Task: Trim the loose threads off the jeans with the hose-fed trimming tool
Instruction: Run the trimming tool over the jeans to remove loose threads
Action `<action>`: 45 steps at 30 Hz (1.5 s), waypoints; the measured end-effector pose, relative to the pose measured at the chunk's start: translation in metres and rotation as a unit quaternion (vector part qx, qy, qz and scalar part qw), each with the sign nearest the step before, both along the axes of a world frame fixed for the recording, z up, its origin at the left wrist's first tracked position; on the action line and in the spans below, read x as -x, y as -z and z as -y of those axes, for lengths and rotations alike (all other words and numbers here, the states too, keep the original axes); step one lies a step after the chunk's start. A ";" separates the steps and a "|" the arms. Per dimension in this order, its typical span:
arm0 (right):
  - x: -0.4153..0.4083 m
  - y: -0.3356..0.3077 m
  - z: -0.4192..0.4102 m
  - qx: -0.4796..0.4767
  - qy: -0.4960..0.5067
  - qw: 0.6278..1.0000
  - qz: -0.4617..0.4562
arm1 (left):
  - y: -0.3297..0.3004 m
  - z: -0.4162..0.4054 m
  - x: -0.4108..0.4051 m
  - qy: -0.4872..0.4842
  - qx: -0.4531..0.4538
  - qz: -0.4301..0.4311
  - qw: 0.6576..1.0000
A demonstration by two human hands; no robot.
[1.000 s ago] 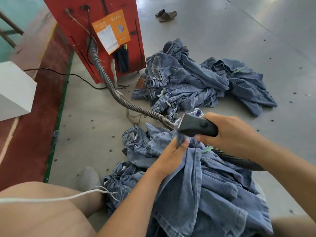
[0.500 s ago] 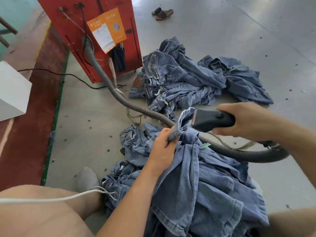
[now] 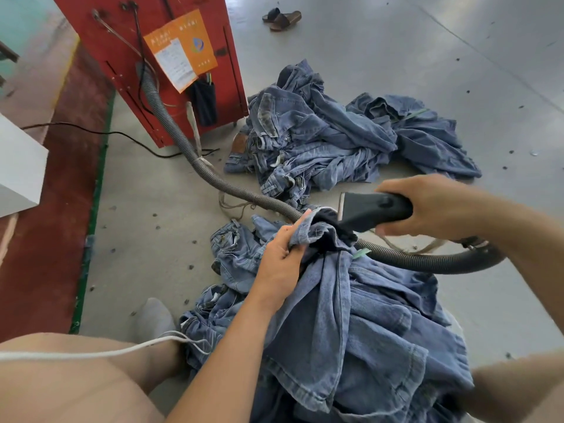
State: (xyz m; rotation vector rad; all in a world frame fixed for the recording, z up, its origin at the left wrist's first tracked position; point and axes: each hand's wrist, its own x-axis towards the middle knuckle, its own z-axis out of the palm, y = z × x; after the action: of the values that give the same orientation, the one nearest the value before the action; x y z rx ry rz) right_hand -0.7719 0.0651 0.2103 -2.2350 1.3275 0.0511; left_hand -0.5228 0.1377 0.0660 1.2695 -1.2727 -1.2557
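Blue jeans (image 3: 360, 325) lie bunched over my lap and the floor in front of me. My left hand (image 3: 282, 257) grips a raised fold of the denim at its top edge. My right hand (image 3: 427, 206) holds the black trimming tool (image 3: 374, 210) by its handle, the tool's head pointing left and sitting just right of the held fold. A grey ribbed hose (image 3: 232, 193) runs from the tool's rear, loops under my right arm and crosses the floor to a red machine (image 3: 146, 56).
A second heap of blue jeans (image 3: 329, 141) lies on the grey floor beyond my hands. A pair of sandals (image 3: 282, 18) sits far back. A white box (image 3: 18, 169) stands at the left, over a red floor strip. Black cable (image 3: 91, 132) trails by the machine. My socked foot (image 3: 154, 319) rests lower left.
My right hand drew the trimming tool off the fold and to the right, and the hose loop swung out under my arm. My left hand kept its grip on the denim.
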 end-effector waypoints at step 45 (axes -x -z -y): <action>-0.031 0.027 -0.017 0.037 0.007 0.997 0.072 | -0.015 0.014 -0.016 -0.128 -0.349 -0.261 0.891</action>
State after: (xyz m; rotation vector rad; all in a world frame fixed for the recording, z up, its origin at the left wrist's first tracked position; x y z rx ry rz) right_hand -0.7412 0.0821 0.1837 -2.2434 1.2873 -0.1627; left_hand -0.5065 0.1233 0.0815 1.3769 -0.2413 -1.7731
